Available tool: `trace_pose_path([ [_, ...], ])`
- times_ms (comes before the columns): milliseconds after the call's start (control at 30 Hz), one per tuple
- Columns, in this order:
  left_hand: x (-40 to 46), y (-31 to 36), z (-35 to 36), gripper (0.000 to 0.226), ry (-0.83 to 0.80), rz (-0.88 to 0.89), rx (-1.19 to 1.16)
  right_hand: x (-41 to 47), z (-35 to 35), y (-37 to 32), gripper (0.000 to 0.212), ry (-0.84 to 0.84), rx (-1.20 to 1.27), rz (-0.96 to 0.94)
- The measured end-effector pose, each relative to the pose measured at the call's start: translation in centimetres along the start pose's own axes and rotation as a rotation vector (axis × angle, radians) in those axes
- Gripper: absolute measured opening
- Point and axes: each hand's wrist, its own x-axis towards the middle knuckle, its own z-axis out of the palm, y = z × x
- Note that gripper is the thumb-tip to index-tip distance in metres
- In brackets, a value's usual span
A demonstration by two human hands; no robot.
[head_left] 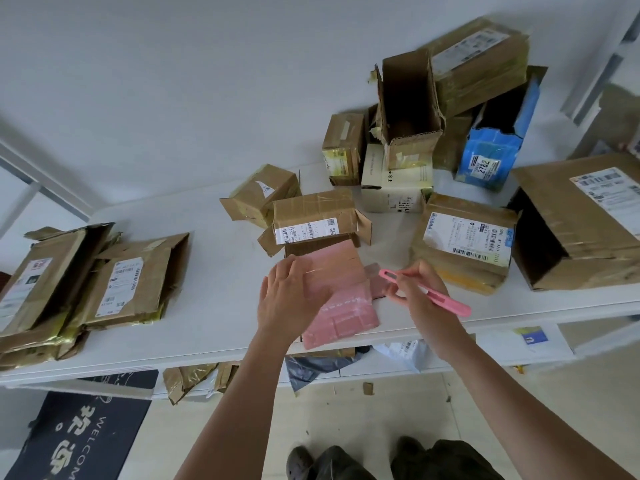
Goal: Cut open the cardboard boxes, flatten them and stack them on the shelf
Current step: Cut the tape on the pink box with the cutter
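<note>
White tabletop [214,306] and a plain wall behind frame our work. Our left hand [291,299] lies flat, fingers straight, pressing the pink box [341,296] at the table's near edge; our right hand [412,292] pinches a pink cutter [429,292], its tip just right of the pink box. We judge this box half collapsed, so the next move calls for slitting its remaining tape while the left hand steadies it. Touching the pink box's far end sits a taped brown box [315,220] with open flaps, which crowds the cut. Further right of the pink box wait a labelled box [464,240] and more uncut ones; well to its left lies the flattened stack [86,285].
</note>
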Motion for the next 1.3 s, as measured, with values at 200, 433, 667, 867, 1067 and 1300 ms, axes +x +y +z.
trace_pose_path([
  [200, -0.2, 1.2, -1.4, 0.079, -0.045, -0.274, 0.106, -1.4, 0.9, 0.3, 0.007, 0.155, -0.005, 0.004],
  [433, -0.7, 0.1, -2.7, 0.095, 0.039, -0.527, -0.053, -2.5, 4.6, -0.6, 0.009, 0.083, -0.034, -0.031],
  [667, -0.6, 0.8, -2.2, 0.067, -0.086, -0.409, -0.145, -3.5, 8.3, -1.2, 0.012, 0.343, -0.175, -0.217],
  [867, 0.3, 1.9, -1.9, 0.066, -0.24, -0.496, -0.419, -2.2, 6.2, -1.8, 0.013, 0.373, -0.123, -0.13],
  [1067, 2.7, 2.9, -1.0, 0.065, -0.13, -0.47, -0.328, -4.6, 5.4, -1.4, 0.012, 0.404, -0.201, -0.168],
  [1300, 0.1, 2.1, -0.5, 0.069, 0.022, -0.469, -0.337, -5.0, 5.0, -1.6, 0.011, 0.446, -0.142, -0.17],
])
